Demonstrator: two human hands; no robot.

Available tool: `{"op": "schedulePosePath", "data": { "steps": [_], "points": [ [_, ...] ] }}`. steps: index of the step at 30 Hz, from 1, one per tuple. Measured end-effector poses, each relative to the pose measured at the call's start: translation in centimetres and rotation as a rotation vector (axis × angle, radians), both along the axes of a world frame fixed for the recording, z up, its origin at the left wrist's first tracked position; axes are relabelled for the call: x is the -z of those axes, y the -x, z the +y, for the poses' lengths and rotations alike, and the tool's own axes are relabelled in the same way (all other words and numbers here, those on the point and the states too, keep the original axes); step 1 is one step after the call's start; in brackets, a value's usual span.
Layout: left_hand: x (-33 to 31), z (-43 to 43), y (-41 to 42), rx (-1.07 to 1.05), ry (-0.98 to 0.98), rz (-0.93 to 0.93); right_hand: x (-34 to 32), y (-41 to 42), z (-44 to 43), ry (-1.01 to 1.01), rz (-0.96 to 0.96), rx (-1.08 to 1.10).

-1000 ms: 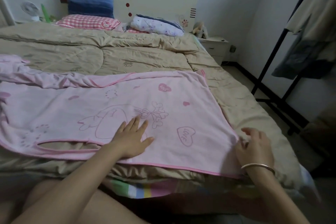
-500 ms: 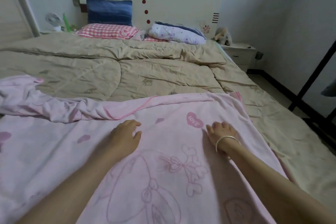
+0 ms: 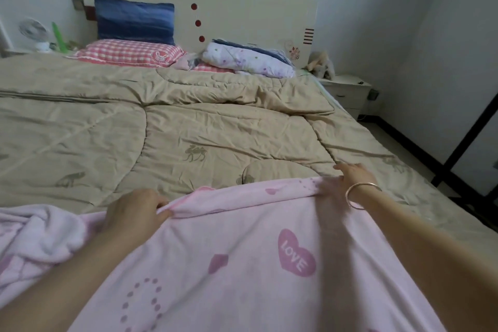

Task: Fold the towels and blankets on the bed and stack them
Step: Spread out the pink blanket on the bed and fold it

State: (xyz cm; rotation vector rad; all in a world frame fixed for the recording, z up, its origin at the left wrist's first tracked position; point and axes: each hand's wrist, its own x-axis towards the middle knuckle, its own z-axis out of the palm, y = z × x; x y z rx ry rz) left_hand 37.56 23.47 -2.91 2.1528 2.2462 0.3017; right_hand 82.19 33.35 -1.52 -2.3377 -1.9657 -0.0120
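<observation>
I see the pink blanket spread over the near part of the bed, filling my view from 4 round to 8 o'clock, on top of the beige quilt. My left hand, toward 7 o'clock, has its fingers curled and pinching the blanket's far edge. My right hand, toward 4 o'clock, sits at the same edge near its corner. It is blurred, so I cannot tell whether those fingers grip. A bracelet circles that wrist.

Head view looks forward and down, close over the bed, toward the headboard.
</observation>
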Motion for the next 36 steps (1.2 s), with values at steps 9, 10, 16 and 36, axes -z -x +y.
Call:
{"op": "schedulePosePath", "data": {
  "steps": [9, 10, 16, 36],
  "points": [
    [-1.6, 2.2, -0.2, -0.068, -0.039, -0.129, 1.2, -0.8, 1.2, -0.138, -0.039, -0.3],
    [-1.6, 1.9, -0.4, -0.105, -0.056, -0.122, 0.7, -0.8, 0.0, -0.182, 0.003, -0.332],
    [-1.8, 0.0, -1.9, -0.271, -0.075, -0.106, -0.3, -2.0, -8.2, 0.062, 0.074, -0.419],
    [-4.1, 0.2, -3.4, -0.42, -0.223, -0.038, 0.7, 0.4, -8.7, 0.244, -0.284, -0.116]
  ]
}}
